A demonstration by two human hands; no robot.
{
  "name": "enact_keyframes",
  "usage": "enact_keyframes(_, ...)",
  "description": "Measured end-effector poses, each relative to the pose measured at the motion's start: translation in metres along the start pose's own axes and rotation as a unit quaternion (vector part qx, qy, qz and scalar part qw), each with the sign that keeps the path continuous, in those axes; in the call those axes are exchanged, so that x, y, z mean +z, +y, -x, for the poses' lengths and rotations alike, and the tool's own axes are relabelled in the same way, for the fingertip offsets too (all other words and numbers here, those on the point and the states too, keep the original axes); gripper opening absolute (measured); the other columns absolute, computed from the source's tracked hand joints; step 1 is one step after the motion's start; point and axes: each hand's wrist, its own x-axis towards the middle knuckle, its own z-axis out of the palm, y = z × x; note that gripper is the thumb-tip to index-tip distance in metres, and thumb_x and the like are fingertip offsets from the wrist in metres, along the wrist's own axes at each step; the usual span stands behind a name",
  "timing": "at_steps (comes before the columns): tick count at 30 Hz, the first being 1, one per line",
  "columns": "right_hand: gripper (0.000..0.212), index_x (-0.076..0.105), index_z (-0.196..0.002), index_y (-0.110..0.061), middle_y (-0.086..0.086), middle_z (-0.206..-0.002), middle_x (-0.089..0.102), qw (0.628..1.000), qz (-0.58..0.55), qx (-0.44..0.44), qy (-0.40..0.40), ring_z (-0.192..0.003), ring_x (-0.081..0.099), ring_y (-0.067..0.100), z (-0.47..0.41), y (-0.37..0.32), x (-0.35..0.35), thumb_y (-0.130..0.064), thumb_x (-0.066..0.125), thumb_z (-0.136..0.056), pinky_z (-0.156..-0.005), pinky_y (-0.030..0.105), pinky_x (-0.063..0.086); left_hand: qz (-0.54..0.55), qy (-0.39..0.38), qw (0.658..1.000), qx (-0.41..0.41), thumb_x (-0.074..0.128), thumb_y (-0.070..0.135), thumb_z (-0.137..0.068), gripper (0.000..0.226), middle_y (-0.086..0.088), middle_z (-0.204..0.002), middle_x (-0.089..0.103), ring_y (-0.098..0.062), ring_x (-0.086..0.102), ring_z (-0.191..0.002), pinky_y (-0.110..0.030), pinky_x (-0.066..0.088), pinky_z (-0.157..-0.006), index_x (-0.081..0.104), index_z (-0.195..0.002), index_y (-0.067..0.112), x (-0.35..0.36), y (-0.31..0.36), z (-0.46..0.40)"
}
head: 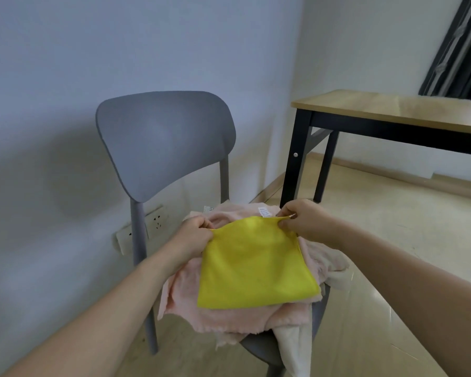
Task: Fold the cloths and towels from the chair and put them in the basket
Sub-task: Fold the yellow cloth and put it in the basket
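A yellow cloth (256, 265) lies spread over a heap of pink towels (229, 319) on the seat of a grey chair (163, 142). My left hand (193, 235) pinches the cloth's far left corner. My right hand (302, 219) pinches its far right corner, so the far edge is stretched between the two hands. A cream towel (294, 349) hangs off the seat's front right side. No basket is in view.
A wooden table with black legs (392, 110) stands to the right of the chair. A wall with a white socket strip (152, 224) is close behind the chair. Dark curtains (457, 50) hang at the top right. Light wooden floor (392, 240) lies to the right.
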Motion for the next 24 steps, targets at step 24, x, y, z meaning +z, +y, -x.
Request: enact_keyframes(24, 0.021, 0.069, -0.108, -0.008, -0.007, -0.079, 0.058, 0.995, 0.081, 0.004, -0.055, -0.075, 0.053, 0.008, 0.03, -0.002, -0.028, -0.011, 0.053, -0.094, -0.063, 0.014, 0.043, -0.216, 0.027, 0.956, 0.197, 0.058, 0.011, -0.083, 0.019, 0.005, -0.085, 0.063, -0.013, 0.056, -0.077, -0.022, 0.042, -0.062, 0.072, -0.087, 0.022, -0.015, 0.021, 0.028)
